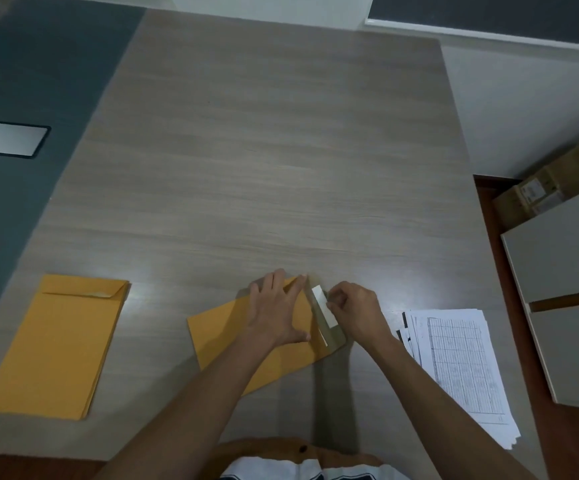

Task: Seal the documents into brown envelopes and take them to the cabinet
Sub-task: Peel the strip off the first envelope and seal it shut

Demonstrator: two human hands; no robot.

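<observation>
My left hand lies flat, fingers spread, pressing the brown envelope onto the table. My right hand pinches the white strip on the open flap. A stack of envelopes lies well to the left; the documents lie near the right edge.

No text can be read: the gridded sheets and the box labels are too blurred.
</observation>
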